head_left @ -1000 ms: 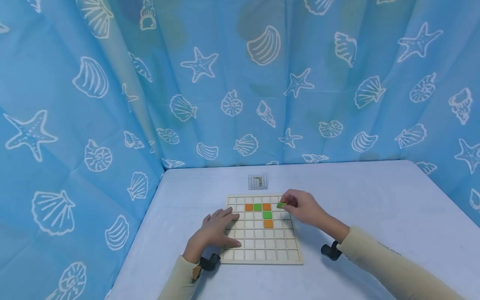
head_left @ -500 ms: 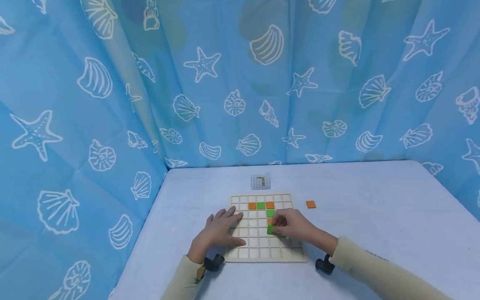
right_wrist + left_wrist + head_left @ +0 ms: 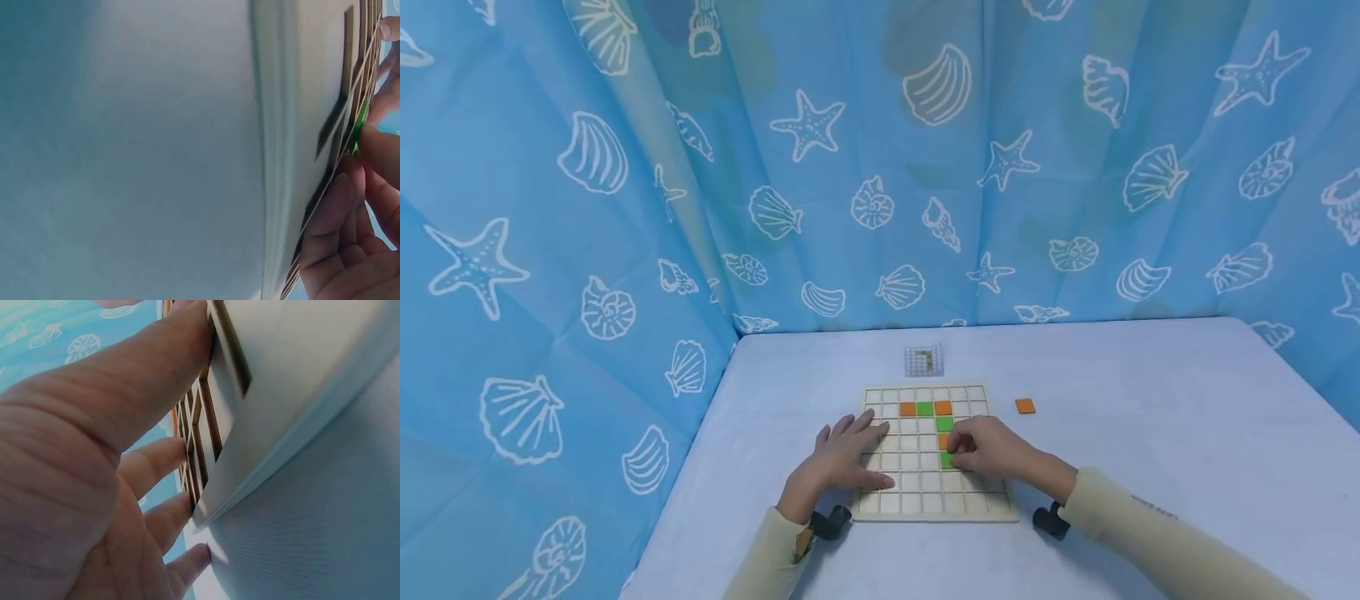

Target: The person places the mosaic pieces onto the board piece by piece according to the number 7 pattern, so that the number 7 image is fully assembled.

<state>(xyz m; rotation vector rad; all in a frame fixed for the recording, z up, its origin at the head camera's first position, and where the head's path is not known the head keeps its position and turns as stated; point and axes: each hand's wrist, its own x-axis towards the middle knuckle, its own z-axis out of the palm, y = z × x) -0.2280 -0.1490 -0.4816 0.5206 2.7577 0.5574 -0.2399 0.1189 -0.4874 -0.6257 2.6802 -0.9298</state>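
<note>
While the left hand [image 3: 838,461] lies flat, the right hand [image 3: 988,450] pinches a green tile [image 3: 945,459].

Partly hidden under the right hand [image 3: 988,451]: the green tile [image 3: 946,459] and the orange tile [image 3: 942,440] just behind it on the wooden grid board [image 3: 910,500]. Covered by the left hand [image 3: 838,461]: the board's left-edge cells. Too small to read: the pattern on the small card [image 3: 923,360] behind the board. Cut off in both wrist views: most of the board.
</note>
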